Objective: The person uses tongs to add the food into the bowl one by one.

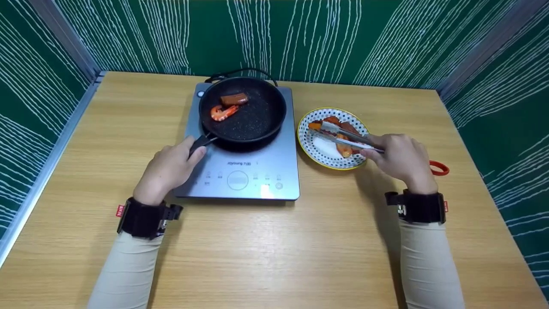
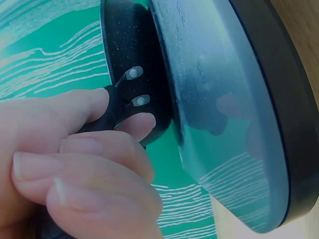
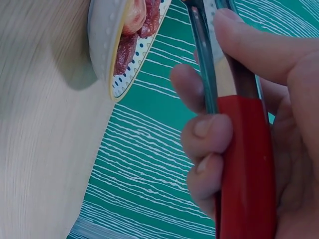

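My left hand (image 1: 168,169) grips the black handle (image 1: 201,143) of a frying pan (image 1: 253,124), which sits on an induction cooker (image 1: 203,182). Inside the pan lie an orange-red shrimp (image 1: 224,113) and a brown block-shaped piece of food (image 1: 234,99), close together. My right hand (image 1: 402,156) holds metal tongs (image 1: 351,134) with red grips (image 3: 246,164). The tongs reach over a dotted plate (image 1: 315,156) with a yellow rim, among several reddish-brown food pieces (image 1: 344,148). At their tips is an orange piece (image 1: 315,125); whether it is pinched I cannot tell.
A wooden table (image 1: 266,249) carries everything. Behind the cooker runs a black cord (image 1: 253,69). Green panels (image 1: 300,38) with white streaks stand at the back and both sides. The plate is just right of the cooker.
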